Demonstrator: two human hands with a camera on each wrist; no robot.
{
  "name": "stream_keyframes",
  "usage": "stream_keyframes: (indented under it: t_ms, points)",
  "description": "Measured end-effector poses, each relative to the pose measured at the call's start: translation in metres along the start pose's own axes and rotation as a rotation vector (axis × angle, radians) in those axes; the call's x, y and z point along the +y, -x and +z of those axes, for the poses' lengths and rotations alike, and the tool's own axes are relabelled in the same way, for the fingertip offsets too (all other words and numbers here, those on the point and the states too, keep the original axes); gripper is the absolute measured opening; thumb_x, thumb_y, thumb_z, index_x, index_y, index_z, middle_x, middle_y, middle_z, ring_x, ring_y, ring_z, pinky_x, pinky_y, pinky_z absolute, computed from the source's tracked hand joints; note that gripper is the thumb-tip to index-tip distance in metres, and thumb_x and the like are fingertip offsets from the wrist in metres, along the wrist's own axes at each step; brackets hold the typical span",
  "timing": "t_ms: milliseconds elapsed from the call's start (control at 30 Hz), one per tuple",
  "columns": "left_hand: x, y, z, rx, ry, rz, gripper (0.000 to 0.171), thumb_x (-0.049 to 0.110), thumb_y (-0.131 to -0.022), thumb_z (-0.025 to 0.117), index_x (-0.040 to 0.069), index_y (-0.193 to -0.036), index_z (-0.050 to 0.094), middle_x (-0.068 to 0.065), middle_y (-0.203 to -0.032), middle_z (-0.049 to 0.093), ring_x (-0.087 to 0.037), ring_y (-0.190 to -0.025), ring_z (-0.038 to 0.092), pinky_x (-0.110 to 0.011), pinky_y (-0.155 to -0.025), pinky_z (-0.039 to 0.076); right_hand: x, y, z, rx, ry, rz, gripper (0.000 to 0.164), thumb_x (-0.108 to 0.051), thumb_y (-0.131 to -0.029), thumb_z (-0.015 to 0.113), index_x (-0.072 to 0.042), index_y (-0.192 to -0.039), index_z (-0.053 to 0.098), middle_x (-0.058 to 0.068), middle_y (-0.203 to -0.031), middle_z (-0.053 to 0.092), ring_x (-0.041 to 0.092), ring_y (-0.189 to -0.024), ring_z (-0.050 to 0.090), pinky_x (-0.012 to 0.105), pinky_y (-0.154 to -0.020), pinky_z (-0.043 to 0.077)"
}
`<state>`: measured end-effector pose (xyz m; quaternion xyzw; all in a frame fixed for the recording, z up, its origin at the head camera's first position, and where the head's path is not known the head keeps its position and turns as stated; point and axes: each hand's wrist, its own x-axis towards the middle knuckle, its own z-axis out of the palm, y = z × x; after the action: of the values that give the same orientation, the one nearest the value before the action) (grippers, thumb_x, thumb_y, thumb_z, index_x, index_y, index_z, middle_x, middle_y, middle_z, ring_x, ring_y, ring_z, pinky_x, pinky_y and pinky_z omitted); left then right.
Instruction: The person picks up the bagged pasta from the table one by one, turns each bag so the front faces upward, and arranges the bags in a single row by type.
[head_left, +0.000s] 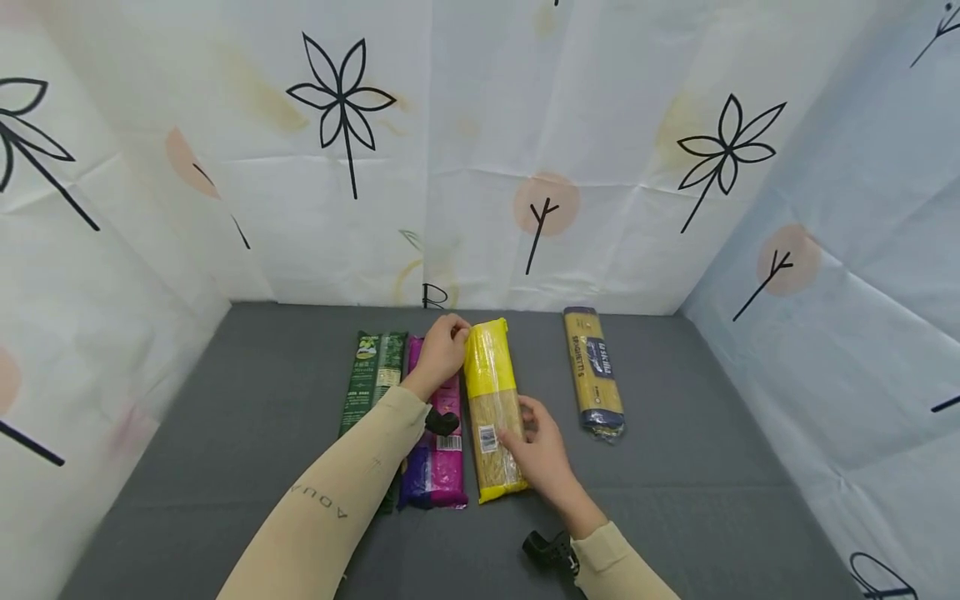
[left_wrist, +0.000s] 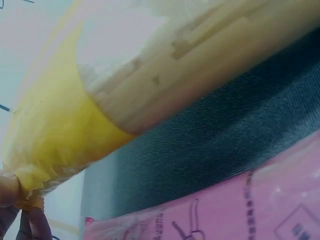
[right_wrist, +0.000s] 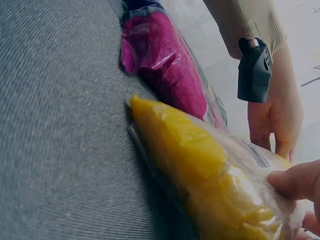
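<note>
A yellow noodle pack (head_left: 491, 400) with a clear lower half and a barcode label lies lengthwise near the middle of the grey table. The left hand (head_left: 445, 346) pinches its far end; in the left wrist view, thumb and fingers (left_wrist: 37, 222) close on the crimped yellow wrapper. Lower down, the right hand (head_left: 545, 450) grips the pack's right side, its thumb (right_wrist: 295, 181) on the clear film. Just left, partly covered by the left arm, lies a purple-pink pack (head_left: 435, 467). Beside that one is a dark green pack (head_left: 363, 375), also partly hidden by the sleeve.
A spaghetti pack (head_left: 592, 367) with dark blue ends lies apart on the right. Grey cloth (head_left: 675, 500) covers the table. White patterned fabric (head_left: 480, 167) walls in the back and both sides. Black wrist cameras (head_left: 551, 550) sit on both wrists.
</note>
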<state>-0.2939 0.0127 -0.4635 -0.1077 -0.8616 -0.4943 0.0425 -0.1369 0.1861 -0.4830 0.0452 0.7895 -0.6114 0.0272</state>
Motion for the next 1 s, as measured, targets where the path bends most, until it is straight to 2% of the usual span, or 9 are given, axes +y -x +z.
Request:
stream_keyframes:
  t_ms: [133,300,433,533,633,767,900,1000]
  points:
    - [0.006,0.001,-0.001,0.023,0.022,0.031,0.016,0.017,-0.102,0.05,0.009,-0.108,0.062,-0.007,-0.108,0.057,-0.023,-0.094,0.056,-0.037,-0.076,0.051,-0.004,0.0,-0.003,0.042,-0.017,-0.076,0.057,-0.009,-0.09,0.068,-0.013,-0.141,0.042,0.016,-0.116,0.047,0.026,-0.083,0.065,0.039,-0.062,0.057]
    - [0.013,0.003,-0.001,0.038,0.077,0.073,0.019,0.016,-0.102,0.05,0.009,-0.115,0.062,-0.009,-0.124,0.05,-0.025,-0.108,0.052,-0.037,-0.086,0.05,-0.013,-0.001,-0.01,0.096,0.061,-0.123,0.056,-0.009,-0.091,0.068,-0.02,-0.141,0.045,0.01,-0.12,0.05,0.026,-0.09,0.062,0.039,-0.067,0.056]
    - [0.019,0.008,-0.002,0.006,0.136,0.008,0.025,0.024,-0.102,0.05,0.013,-0.124,0.057,-0.012,-0.123,0.039,-0.027,-0.099,0.051,-0.036,-0.077,0.051,-0.023,0.0,-0.016,0.127,0.184,-0.136,0.055,-0.012,-0.091,0.068,-0.026,-0.14,0.046,0.004,-0.121,0.053,0.024,-0.096,0.062,0.038,-0.068,0.055]
    - [0.024,0.013,-0.004,-0.048,0.202,-0.065,0.033,0.034,-0.101,0.052,0.018,-0.13,0.051,-0.013,-0.112,0.045,-0.029,-0.087,0.057,-0.037,-0.069,0.052,-0.03,-0.001,-0.022,0.158,0.299,-0.17,0.054,-0.013,-0.091,0.069,-0.025,-0.139,0.048,0.002,-0.119,0.054,0.022,-0.096,0.06,0.038,-0.067,0.054]
    - [0.029,0.018,-0.006,-0.101,0.307,-0.107,0.045,0.042,-0.098,0.055,0.02,-0.136,0.044,-0.014,-0.102,0.053,-0.03,-0.084,0.062,-0.037,-0.069,0.055,-0.036,-0.002,-0.028,0.18,0.422,-0.224,0.053,-0.012,-0.09,0.069,-0.023,-0.138,0.05,0.002,-0.117,0.056,0.021,-0.096,0.058,0.039,-0.068,0.053]
    - [0.035,0.024,-0.007,-0.14,0.471,-0.146,0.064,0.052,-0.089,0.064,0.023,-0.14,0.037,-0.018,-0.105,0.052,-0.032,-0.089,0.061,-0.038,-0.068,0.058,-0.041,-0.003,-0.031,0.201,0.563,-0.31,0.054,-0.011,-0.089,0.071,-0.021,-0.138,0.052,0.004,-0.117,0.057,0.022,-0.097,0.058,0.042,-0.072,0.053]
    - [0.04,0.031,-0.008,-0.148,0.562,-0.176,0.078,0.057,-0.082,0.07,0.028,-0.143,0.031,-0.02,-0.111,0.046,-0.035,-0.097,0.06,-0.04,-0.067,0.058,-0.042,-0.003,-0.031,0.231,0.676,-0.428,0.057,-0.006,-0.086,0.073,-0.019,-0.137,0.052,0.005,-0.116,0.059,0.024,-0.095,0.061,0.043,-0.073,0.054]
    - [0.042,0.036,-0.008,-0.151,0.616,-0.194,0.084,0.055,-0.08,0.073,0.031,-0.145,0.026,-0.021,-0.114,0.043,-0.036,-0.102,0.059,-0.043,-0.071,0.057,-0.042,-0.002,-0.029,0.252,0.751,-0.531,0.06,-0.003,-0.083,0.075,-0.017,-0.137,0.053,0.006,-0.114,0.06,0.024,-0.089,0.064,0.041,-0.069,0.055]
